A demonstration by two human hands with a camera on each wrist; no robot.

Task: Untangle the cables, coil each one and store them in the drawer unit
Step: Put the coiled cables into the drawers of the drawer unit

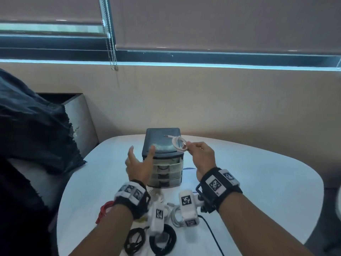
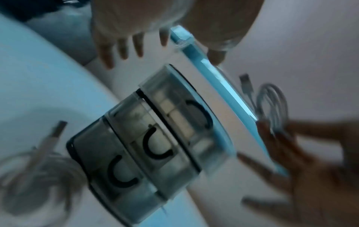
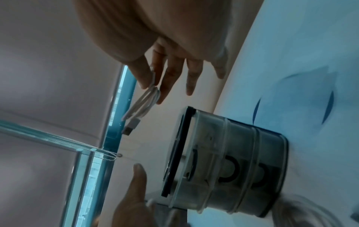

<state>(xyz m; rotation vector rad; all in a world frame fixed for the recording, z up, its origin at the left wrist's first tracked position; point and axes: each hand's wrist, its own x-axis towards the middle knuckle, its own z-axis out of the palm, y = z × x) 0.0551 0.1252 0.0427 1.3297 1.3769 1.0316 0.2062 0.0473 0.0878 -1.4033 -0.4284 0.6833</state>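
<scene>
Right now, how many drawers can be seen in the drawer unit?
3, stacked in the drawer unit: top drawer, middle drawer, bottom drawer. The left hand hides part of them.

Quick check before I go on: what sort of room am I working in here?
Probably an office or meeting room: a rounded white table, roller blinds with a bead chain over a wide window, and a small desktop drawer unit.
</scene>
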